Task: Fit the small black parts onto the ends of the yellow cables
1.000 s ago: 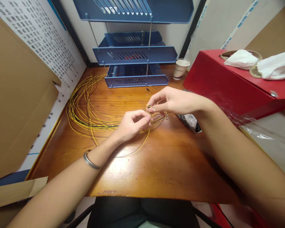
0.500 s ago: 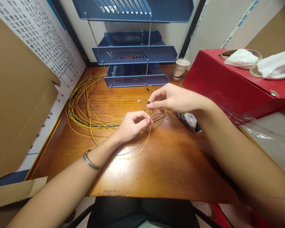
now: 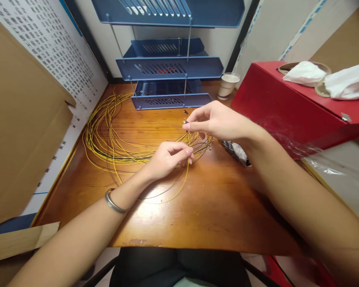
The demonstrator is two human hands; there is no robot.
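Your left hand has its thumb and finger pinched on a thin yellow wire. Your right hand is just above it, pinching the small dark tip at the top of that wire. Below your left hand, the wire hangs in a big loop over the brown worktop. The big coil of yellow and black wires lies on the worktop, behind your hands and off to the left. A black bag sits near your right wrist. The blue rack and paper cup stand at the back.
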